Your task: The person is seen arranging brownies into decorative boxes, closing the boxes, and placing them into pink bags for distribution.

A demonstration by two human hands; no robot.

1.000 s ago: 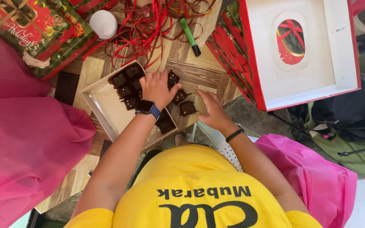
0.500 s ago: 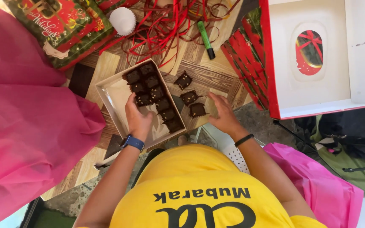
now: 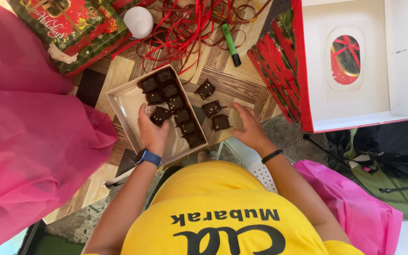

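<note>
A brownie square (image 3: 159, 114) was held by the left hand (image 3: 153, 132) fingers inside the half-filled white box (image 3: 127, 105) at centre frame, while three squares (image 3: 212, 108) were left on the bench beside the open, empty right hand (image 3: 250, 127).

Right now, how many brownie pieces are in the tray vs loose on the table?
Brownie pieces in the tray: 9
Loose pieces on the table: 3
Total: 12
</note>
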